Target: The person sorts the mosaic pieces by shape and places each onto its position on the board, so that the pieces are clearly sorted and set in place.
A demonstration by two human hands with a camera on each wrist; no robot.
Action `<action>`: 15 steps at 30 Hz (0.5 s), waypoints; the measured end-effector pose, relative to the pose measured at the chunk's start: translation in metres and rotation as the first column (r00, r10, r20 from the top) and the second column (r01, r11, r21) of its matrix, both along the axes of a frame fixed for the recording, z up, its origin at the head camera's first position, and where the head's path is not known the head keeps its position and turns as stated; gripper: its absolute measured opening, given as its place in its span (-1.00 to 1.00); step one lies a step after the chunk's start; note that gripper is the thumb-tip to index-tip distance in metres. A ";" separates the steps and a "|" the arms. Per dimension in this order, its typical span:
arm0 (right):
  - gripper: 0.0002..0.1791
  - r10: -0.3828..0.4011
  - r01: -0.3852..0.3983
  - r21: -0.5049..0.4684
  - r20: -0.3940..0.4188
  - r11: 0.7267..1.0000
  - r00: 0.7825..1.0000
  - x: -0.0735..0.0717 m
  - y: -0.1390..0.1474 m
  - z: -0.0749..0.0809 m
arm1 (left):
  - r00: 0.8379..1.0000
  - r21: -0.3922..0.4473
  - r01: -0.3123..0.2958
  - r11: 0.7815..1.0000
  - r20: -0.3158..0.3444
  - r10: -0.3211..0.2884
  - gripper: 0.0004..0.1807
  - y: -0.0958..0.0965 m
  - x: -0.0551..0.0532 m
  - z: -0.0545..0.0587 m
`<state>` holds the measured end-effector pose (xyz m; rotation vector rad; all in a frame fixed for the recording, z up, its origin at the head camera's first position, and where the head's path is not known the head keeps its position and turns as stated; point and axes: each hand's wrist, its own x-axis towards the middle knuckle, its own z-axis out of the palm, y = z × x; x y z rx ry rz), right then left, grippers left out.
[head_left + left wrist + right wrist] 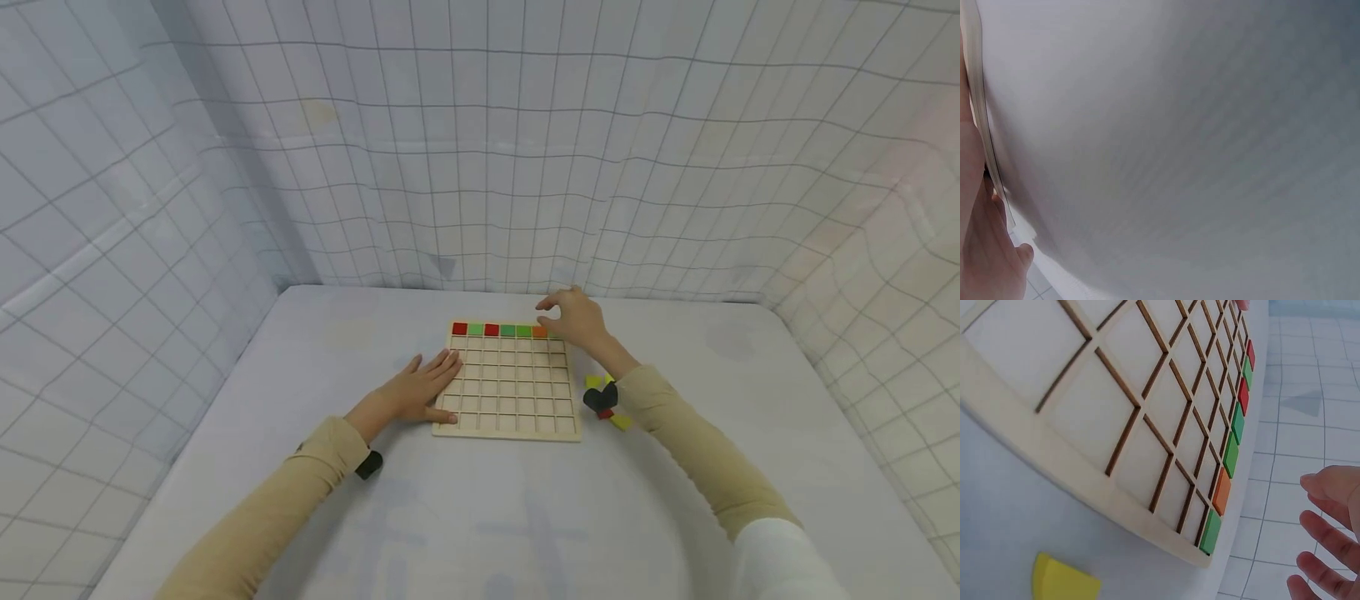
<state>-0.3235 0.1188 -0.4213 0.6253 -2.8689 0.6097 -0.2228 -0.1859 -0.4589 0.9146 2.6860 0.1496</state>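
A light wooden grid board (506,436) lies on the white table, its far row filled with square tiles: red, light green, red, several greens and an orange tile (1222,494). At the row's right end sits a green tile (1210,532). My left hand (422,390) rests on the board's left edge with fingers spread; the left wrist view shows part of this hand (994,262) at the board's side. Over the far right corner my right hand (577,318) hovers, thumb and fingers apart. Nothing is between those fingers (1329,534) in the right wrist view.
Right of the board lie several loose pieces, among them a yellow piece (621,422) and a red piece (605,413), partly hidden by the black wrist camera (600,398). A yellow piece (1063,580) shows near the board's edge. Grid-patterned curtains (480,167) surround the table.
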 end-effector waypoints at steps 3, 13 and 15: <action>-0.75 -0.007 0.007 0.001 0.004 1.000 1.000 0.004 0.008 0.001 | 1.000 0.002 -0.001 1.000 0.000 0.001 0.07 0.000 0.000 0.000; -0.74 -0.026 0.026 0.009 -0.019 1.000 0.999 0.018 0.031 -0.004 | 1.000 -0.030 -0.004 1.000 -0.014 0.003 0.08 0.001 -0.001 -0.002; -0.74 -0.032 0.033 0.012 -0.022 0.999 0.999 0.021 0.036 -0.004 | 1.000 -0.031 -0.003 1.000 -0.013 0.003 0.08 0.001 -0.002 -0.002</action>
